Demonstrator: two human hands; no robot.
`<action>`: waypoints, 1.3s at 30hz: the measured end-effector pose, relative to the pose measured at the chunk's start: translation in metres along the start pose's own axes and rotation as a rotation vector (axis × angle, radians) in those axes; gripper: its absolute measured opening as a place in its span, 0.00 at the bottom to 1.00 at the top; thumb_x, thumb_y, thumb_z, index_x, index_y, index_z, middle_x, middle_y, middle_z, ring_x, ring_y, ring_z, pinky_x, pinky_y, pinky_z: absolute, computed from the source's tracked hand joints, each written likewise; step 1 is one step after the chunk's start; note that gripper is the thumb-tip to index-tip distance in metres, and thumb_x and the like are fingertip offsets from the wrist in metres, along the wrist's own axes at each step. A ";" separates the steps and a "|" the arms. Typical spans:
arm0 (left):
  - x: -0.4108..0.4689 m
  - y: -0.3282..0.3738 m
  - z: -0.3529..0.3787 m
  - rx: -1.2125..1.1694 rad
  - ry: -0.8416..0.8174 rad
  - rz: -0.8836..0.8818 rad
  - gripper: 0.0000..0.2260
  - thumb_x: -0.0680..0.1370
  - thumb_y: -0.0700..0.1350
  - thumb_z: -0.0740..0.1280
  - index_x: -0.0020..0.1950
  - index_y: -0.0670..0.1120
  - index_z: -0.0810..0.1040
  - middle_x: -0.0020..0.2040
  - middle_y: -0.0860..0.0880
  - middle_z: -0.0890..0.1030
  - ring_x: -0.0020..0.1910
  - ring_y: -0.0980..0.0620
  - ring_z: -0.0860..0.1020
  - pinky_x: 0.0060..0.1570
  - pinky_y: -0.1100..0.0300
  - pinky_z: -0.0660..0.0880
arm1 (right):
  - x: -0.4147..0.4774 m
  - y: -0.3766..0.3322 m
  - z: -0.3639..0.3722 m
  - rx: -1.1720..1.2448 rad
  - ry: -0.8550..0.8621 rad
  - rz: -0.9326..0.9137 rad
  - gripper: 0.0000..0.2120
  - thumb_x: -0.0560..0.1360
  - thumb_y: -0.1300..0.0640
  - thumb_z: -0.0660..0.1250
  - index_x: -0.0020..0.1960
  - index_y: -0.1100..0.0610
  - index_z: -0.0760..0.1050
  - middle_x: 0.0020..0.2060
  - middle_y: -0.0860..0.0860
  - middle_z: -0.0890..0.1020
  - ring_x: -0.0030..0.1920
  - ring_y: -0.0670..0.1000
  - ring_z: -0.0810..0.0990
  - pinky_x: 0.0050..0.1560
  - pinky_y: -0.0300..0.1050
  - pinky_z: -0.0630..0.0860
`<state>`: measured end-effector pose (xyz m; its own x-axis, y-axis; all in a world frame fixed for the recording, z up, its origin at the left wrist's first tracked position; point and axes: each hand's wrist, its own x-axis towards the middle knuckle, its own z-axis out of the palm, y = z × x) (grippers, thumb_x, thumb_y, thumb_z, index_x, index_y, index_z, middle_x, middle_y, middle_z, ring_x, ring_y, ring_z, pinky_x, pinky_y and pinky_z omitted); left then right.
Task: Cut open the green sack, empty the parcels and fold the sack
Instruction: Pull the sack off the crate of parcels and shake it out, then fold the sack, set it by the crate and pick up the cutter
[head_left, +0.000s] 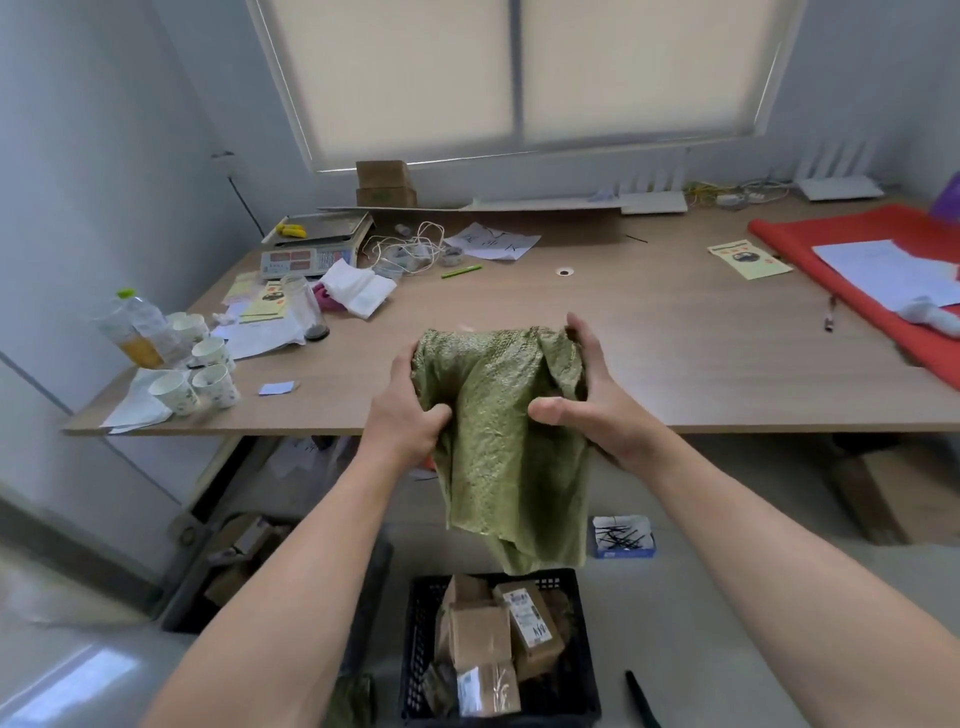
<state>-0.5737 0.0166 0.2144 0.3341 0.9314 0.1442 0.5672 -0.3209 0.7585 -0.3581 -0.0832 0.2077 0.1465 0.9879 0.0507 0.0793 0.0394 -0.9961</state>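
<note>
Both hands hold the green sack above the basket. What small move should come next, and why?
Probably lay the green sack flat on the table to fold it: it hangs limp from the left hand and right hand, while parcels already fill the black basket.

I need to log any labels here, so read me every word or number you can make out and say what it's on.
No text here is sharp enough to quote.
Shipping labels on the parcels in the black crate: print too small.
Weighing scale red displays: digits blurred.
Handwritten sheet: strokes illegible.
Yellow leaflets: heading blurred.
Green sack, held by both hands: no print visible.
</note>
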 end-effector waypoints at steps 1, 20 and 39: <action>-0.003 -0.002 0.003 -0.027 -0.019 -0.015 0.35 0.72 0.36 0.69 0.76 0.51 0.60 0.54 0.52 0.75 0.51 0.52 0.74 0.48 0.69 0.68 | -0.004 0.001 -0.001 -0.132 0.010 -0.021 0.50 0.63 0.52 0.77 0.74 0.34 0.51 0.72 0.49 0.64 0.69 0.51 0.70 0.68 0.46 0.69; -0.156 0.006 0.124 -0.537 -0.062 -0.447 0.24 0.73 0.33 0.67 0.65 0.53 0.74 0.52 0.45 0.82 0.51 0.45 0.82 0.47 0.49 0.81 | -0.141 0.103 -0.063 -0.251 0.310 0.198 0.16 0.72 0.65 0.66 0.50 0.44 0.76 0.44 0.45 0.83 0.50 0.52 0.81 0.55 0.53 0.78; -0.236 -0.098 0.251 -0.338 -0.108 -0.403 0.24 0.75 0.36 0.69 0.70 0.49 0.70 0.53 0.53 0.79 0.52 0.57 0.78 0.55 0.58 0.75 | -0.224 0.260 -0.050 -0.242 0.528 0.408 0.18 0.71 0.60 0.64 0.58 0.46 0.74 0.48 0.45 0.81 0.51 0.49 0.79 0.54 0.45 0.76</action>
<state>-0.5196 -0.2149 -0.0535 0.2257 0.9406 -0.2536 0.3982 0.1485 0.9052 -0.3206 -0.3015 -0.0591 0.6646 0.7096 -0.2338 0.1242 -0.4135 -0.9020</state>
